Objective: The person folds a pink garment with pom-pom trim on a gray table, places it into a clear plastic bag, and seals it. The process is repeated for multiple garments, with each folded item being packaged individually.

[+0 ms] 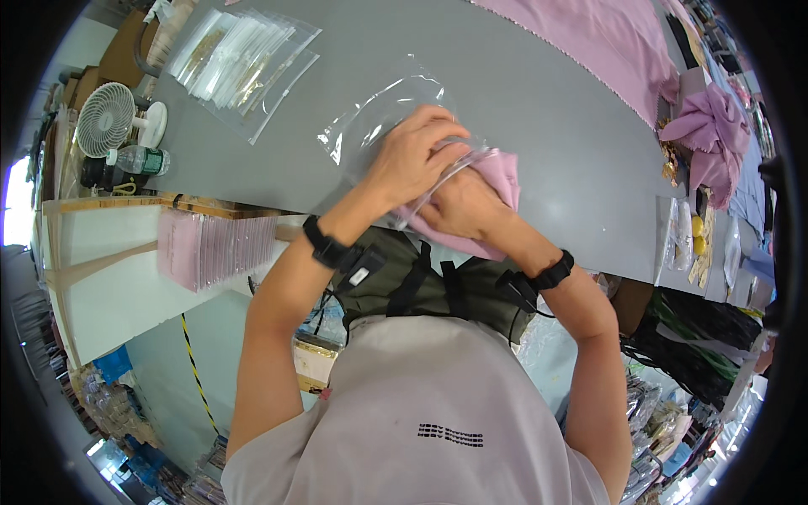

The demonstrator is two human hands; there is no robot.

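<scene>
A clear plastic bag lies on the grey table near its front edge, its far end flat and shiny. My left hand is over the bag, fingers curled on the plastic by its mouth. Folded pink cloth sits at that mouth, partly under the clear film. My right hand rests on the cloth and grips it, its fingers reaching beneath the bag's edge. Those fingertips are hidden by the film and my left hand. How far the cloth extends inside the bag cannot be seen.
Zip bags are stacked at the far left, near a white fan and a plastic bottle. Packed pink pieces stand on a lower shelf. Pink fabric covers the far right; a crumpled purple cloth lies nearer.
</scene>
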